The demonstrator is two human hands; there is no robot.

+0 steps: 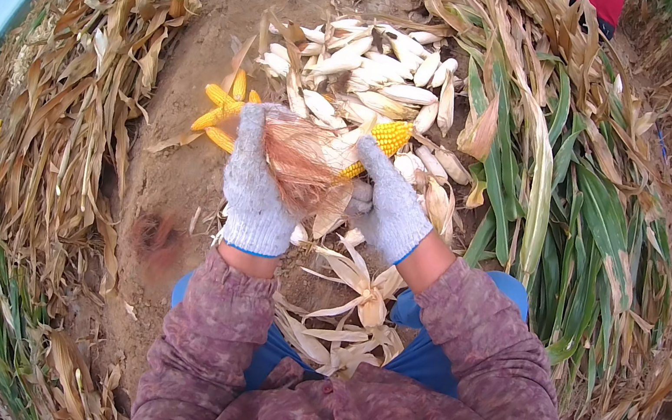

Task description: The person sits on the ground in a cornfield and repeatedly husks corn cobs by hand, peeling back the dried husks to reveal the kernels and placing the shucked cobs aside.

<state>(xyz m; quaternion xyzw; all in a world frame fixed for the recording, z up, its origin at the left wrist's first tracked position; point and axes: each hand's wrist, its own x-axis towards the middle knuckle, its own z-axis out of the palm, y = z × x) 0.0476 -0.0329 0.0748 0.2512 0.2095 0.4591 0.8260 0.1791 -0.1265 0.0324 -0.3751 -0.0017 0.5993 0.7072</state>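
Both my hands wear pale knitted work gloves with blue cuffs. Between them is an ear of corn [391, 138] with yellow kernels bare at its right end. My right hand [386, 195] grips that ear, thumb laid along the kernels. My left hand [258, 178] is closed on the husk and a bundle of reddish-brown corn silk [307, 166], which hides the ear's left part. Just beyond my left hand lie several husked yellow ears [217, 112]. Farther ahead is a heap of ears still in pale husks [384, 72].
Peeled-back husks [369, 301] lie on the soil between my blue-clad knees. Loose silk [156, 241] rests at the left. Dry cornstalks [94, 73] line the left side; green and dry stalks [554, 165] line the right. Part of a person in red [602, 5] shows at the top right.
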